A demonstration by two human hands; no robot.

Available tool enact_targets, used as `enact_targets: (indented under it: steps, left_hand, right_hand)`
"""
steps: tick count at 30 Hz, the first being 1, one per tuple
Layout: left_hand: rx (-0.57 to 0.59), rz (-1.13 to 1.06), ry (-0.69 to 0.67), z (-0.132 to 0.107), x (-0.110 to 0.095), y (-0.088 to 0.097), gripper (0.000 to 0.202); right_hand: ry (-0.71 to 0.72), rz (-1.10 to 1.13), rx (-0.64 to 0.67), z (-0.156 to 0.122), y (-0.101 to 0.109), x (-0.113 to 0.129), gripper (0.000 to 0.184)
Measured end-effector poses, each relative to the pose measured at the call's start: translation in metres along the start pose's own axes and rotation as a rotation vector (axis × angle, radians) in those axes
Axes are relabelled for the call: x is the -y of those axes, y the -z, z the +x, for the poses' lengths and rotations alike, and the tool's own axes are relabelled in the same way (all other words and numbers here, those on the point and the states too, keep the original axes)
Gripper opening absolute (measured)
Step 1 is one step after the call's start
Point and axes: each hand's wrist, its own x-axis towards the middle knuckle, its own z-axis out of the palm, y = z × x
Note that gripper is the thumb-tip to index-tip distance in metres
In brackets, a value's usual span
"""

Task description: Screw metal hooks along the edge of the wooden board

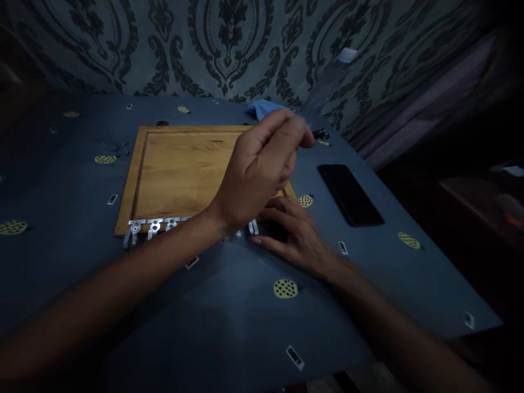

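Metal hook rail (155,224) lies along the near edge of the wooden board (184,174). I judge the lining-up done; any fastening I can't confirm, since my left forearm (135,275) hides the middle. My right hand (292,232) sits at the rail's right end; dim feed, so I can't tell if it pinches. My left hand (262,161) hangs over the board, fingers curled, any hold hidden.

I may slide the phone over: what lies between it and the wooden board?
Between the wooden board and the phone, the head view shows tablecloth with a yellow dotted print, and no loose object.
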Motion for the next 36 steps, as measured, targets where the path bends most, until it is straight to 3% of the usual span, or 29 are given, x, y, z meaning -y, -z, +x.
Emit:
enact_targets:
  steps: [6,17,22,29,36]
  left_hand:
    - [0.14,0.051,0.049,0.003,-0.002,0.005,0.024]
    - [0.166,0.01,0.116,0.007,-0.004,0.011,0.022]
    - [0.088,-0.025,0.108,0.009,-0.006,0.01,0.025]
    - [-0.146,-0.03,0.018,0.006,-0.019,-0.001,0.031]
    - [-0.112,-0.025,-0.011,0.001,-0.006,-0.001,0.028]
  right_hand:
    - [-0.035,0.009,0.004,-0.001,-0.002,0.0,0.041]
    - [-0.028,0.006,-0.023,-0.003,-0.004,-0.002,0.047]
    - [-0.037,0.017,-0.01,-0.002,-0.003,-0.001,0.045]
    - [-0.049,0.032,0.021,-0.001,-0.001,0.0,0.045]
    - [-0.038,0.029,0.01,-0.001,0.0,0.0,0.043]
